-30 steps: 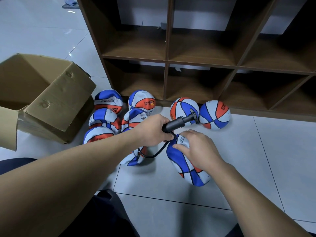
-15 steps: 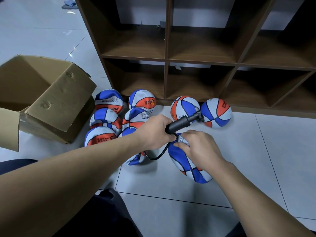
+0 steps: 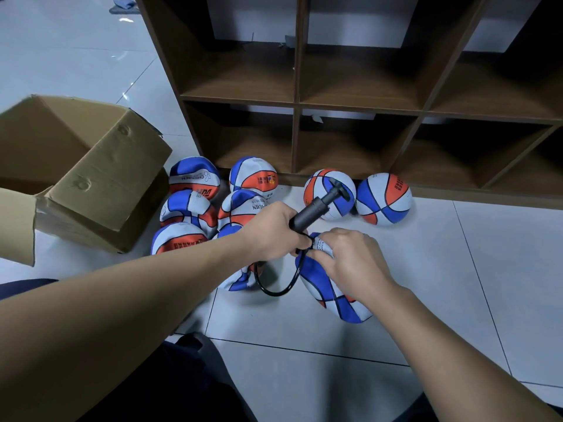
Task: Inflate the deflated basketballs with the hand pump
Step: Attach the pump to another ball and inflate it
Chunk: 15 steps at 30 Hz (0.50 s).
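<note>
Two hands work at one flat basketball point(image 3: 332, 290) lying just in front of the wooden shelf unit point(image 3: 359, 108): the left hand point(image 3: 268, 233) grips the hand pump point(image 3: 307, 214) barrel, while the right hand point(image 3: 353, 263) pinches the ball's top, apparently steadying the valve for the hose point(image 3: 274, 287).

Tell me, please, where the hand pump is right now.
Centre of the head view: the left hand grips the hand pump above the flat basketball.
</note>
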{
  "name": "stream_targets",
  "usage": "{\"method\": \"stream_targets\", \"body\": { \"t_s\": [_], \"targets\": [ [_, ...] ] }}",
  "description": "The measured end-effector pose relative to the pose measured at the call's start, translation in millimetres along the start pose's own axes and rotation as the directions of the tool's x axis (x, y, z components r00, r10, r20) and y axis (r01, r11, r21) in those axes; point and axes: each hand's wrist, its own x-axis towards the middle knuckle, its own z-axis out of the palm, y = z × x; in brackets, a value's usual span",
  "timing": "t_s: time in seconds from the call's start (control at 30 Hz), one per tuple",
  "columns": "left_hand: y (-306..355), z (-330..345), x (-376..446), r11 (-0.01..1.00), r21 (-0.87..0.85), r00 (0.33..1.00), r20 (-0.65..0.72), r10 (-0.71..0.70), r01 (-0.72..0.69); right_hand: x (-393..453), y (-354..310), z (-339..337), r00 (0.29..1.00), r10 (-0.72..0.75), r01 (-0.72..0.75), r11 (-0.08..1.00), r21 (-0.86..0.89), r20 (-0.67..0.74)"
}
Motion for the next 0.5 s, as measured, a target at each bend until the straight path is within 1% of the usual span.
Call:
{"method": "stream_targets", "body": {
  "t_s": [0.07, 0.13, 0.23, 0.33, 0.4, 0.5],
  "targets": [
    [-0.2, -2.0, 1.1, 0.995, -0.076, 0.997, 0.045, -0.057, 0.060, 2.2, -2.3, 0.0, 1.000, -0.024, 0.025, 0.997, -0.074, 0.019],
    [-2.9, -2.0, 2.2, 0.997, -0.064, 0.997, 0.058, -0.046, 0.050, 2.6, -2.3, 3.1, 0.999, -0.028, 0.029, 0.997, -0.067, 0.018],
    [-9.4, -0.7, 4.9, 0.996, 0.066, 0.997, 0.036, 0.064, -0.066, 1.7, 3.5, 8.1, 1.000, 0.002, -0.002, 0.999, 0.046, 0.005],
    [-13.3, -3.8, 7.6, 0.967, 0.187, 0.985, 0.057, 0.162, -0.170, 1.2, 8.7, 10.6, 0.999, 0.031, -0.037, 0.991, 0.127, 0.044],
    [-15.4, -3.9, 11.0, 0.959, 0.215, 0.982, 0.083, 0.169, -0.183, 1.8, 10.2, 11.4, 0.997, 0.042, -0.049, 0.992, 0.115, 0.064],
    [-21.0, 1.7, 14.5, 0.950, 0.254, 0.979, 0.136, 0.151, -0.182, 2.0, 10.6, 14.6, 0.991, 0.067, -0.072, 0.996, 0.042, 0.112]
  ]
}}
